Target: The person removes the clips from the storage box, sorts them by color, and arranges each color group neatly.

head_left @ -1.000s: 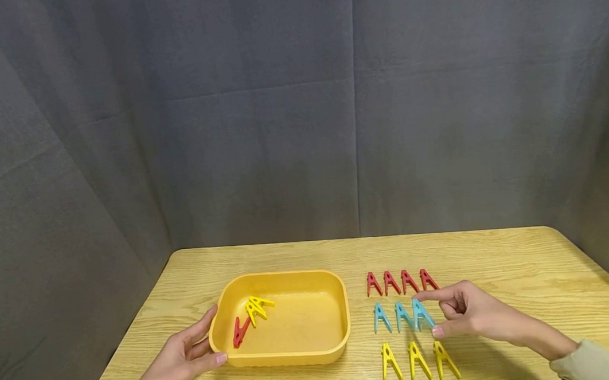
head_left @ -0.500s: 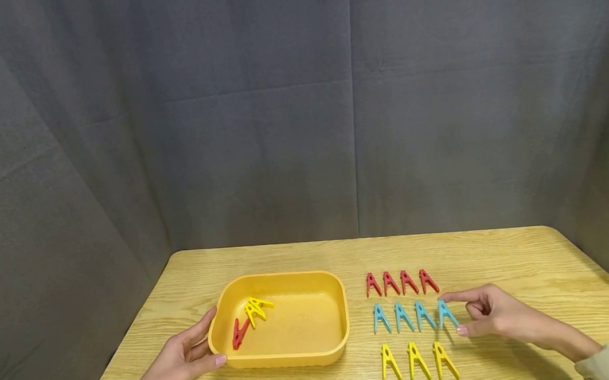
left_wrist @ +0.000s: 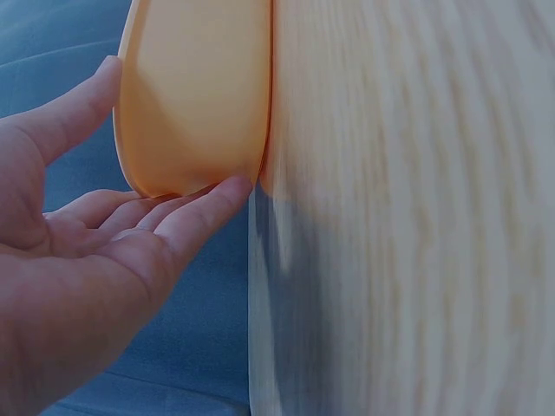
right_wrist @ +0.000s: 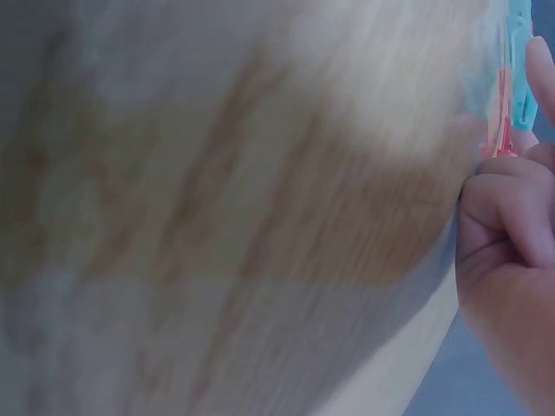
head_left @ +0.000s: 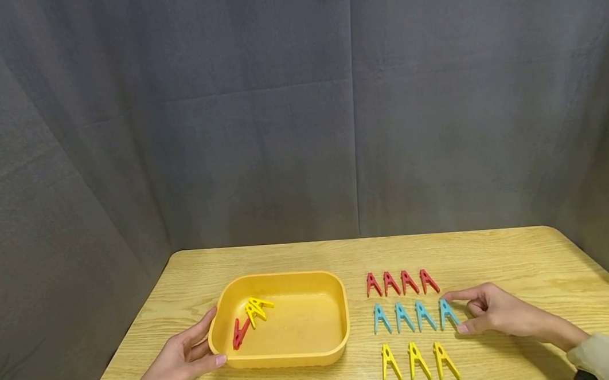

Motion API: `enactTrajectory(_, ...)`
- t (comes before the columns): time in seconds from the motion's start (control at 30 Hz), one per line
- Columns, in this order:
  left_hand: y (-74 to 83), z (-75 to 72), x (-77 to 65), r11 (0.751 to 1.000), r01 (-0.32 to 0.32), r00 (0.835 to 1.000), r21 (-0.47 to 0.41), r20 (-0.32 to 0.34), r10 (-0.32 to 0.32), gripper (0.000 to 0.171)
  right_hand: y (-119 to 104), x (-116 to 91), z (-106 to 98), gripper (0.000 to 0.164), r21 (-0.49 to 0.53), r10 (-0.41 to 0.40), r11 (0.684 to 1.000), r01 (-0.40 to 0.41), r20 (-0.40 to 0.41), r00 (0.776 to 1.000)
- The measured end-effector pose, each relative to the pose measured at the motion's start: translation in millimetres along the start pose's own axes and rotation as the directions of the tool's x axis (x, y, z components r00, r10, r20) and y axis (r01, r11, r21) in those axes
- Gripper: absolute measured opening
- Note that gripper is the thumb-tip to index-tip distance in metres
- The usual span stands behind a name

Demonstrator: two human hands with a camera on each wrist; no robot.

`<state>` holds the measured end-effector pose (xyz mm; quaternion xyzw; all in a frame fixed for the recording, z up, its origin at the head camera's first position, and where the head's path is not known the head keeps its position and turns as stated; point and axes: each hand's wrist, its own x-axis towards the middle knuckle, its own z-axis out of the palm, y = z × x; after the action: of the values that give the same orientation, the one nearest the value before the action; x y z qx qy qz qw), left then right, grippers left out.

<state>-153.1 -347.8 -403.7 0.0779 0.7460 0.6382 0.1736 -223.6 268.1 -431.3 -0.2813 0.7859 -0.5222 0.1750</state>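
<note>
A yellow plastic tub (head_left: 293, 360) stands at the table's left. My left hand (head_left: 181, 354) holds its left end, thumb at the front corner and fingers along the side; in the left wrist view the fingertips meet the tub's end (left_wrist: 195, 95). Inside lie two yellow clothespins (head_left: 255, 310) and a red clothespin (head_left: 241, 333). My right hand (head_left: 502, 314) pinches a light blue clothespin (head_left: 447, 313) between index finger and thumb. That clothespin stands at the right end of the blue row, legs toward me. It also shows at the right wrist view's edge.
Left of the held clothespin are three blue clothespins (head_left: 403, 317) in a row. Behind runs a row of several red clothespins (head_left: 391, 283); in front are three yellow clothespins (head_left: 417, 361). A grey curtain (head_left: 261, 158) hangs behind the wooden table (head_left: 510, 259).
The right hand has moved right with the blue clothespin, from overlapping the third blue one to the row's right end. The left hand and tub have stayed in place.
</note>
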Motion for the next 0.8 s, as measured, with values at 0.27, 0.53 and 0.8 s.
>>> enactTrajectory(0.27,1.6,-0.2,0.3,1.0,-0.004,1.0,-0.006,0.002,0.004,0.093,3,4,-5,0.061,-0.008,0.004,1.0,-0.003,0.043,0.999)
enactTrajectory(0.53,-0.6,-0.6,0.4,1.0,-0.017,1.0,-0.008,0.004,0.017,0.092,3,7,-7,0.06,-0.004,0.001,1.0,-0.001,0.075,0.997)
enactTrajectory(0.8,1.0,0.7,-0.4,1.0,-0.004,1.0,-0.005,-0.007,0.004,0.094,5,12,-9,0.061,0.023,-0.013,1.0,0.01,0.118,0.993)
